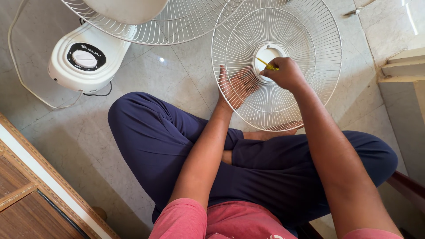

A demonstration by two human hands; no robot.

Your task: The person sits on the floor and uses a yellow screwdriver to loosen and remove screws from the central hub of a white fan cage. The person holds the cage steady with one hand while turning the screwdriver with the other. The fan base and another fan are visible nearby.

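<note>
Seated cross-legged on the floor, a person works at the hub of a white wire fan guard [305,66].

The left hand [234,88] lies flat with its grip spread, under the guard's wires, steadying it above the marble floor [71,132]. The right hand [285,73] has its grip pinching a thin yellow tool [265,63], its tip at the guard's white centre disc [265,55]. The fan's white base [86,57] with a round dial sits well apart to the left.

Both arms are stretched forward over crossed legs; the left hand [233,88] is spread flat, the right hand [287,73] curled in a pinch.
</note>
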